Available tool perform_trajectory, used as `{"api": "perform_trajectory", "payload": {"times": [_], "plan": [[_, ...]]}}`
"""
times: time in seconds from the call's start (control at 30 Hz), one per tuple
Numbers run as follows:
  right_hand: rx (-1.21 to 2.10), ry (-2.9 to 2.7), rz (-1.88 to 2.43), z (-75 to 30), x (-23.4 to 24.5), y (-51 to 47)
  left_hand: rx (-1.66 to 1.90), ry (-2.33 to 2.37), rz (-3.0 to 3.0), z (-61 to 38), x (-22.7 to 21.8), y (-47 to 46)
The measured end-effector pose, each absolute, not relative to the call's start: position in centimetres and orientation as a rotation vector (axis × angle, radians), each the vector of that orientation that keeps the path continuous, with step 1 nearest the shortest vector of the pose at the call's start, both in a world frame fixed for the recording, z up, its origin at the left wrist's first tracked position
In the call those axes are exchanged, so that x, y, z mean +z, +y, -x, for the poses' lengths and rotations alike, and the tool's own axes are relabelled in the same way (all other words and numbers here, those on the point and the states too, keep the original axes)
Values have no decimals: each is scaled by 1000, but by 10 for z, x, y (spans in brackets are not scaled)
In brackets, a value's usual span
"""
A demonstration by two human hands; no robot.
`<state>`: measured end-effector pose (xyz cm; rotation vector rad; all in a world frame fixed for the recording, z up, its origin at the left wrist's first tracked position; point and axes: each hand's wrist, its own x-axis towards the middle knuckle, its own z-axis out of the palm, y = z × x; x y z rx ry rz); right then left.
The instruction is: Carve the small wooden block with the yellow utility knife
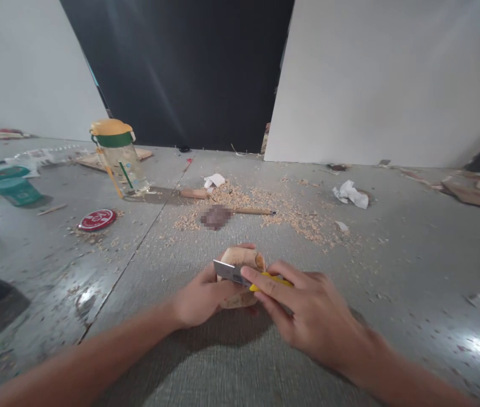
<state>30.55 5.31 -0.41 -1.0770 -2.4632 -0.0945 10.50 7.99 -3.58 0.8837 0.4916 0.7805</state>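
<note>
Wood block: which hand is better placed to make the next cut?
Right, probably. The right hand holds the yellow knife, its blade laid against the wood block. The left hand has its grip around the block, steadying it.

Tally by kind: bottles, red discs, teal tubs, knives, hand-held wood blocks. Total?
Bottle: 1
Red disc: 1
Teal tubs: 2
Utility knife, in right hand: 1
Wood block, in left hand: 1
Total: 6
</note>
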Motion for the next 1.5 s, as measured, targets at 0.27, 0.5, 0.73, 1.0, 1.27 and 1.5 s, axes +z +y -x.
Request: {"api": "perform_trajectory", "payload": {"times": [0.27, 0.5, 0.73, 1.0, 1.27, 1.5], "plan": [[-233, -2458, 1125, -309, -1, 54, 815, 526, -806, -109, -35, 80], [-142, -2282, 1229, -327, 4, 69, 830, 542, -825, -107, -33, 79], [-16, -2462, 1124, -305, 4, 50, 822, 513, -865, -108, -35, 77], [-46, -2453, 1097, -299, 4, 47, 816, 533, -910, -110, -34, 76], [-191, -2488, 1131, -304, 1, 51, 804, 449, -838, -108, -40, 80], [-303, -2457, 1157, -312, -5, 61, 758, 476, -791, -105, -34, 83]]}}
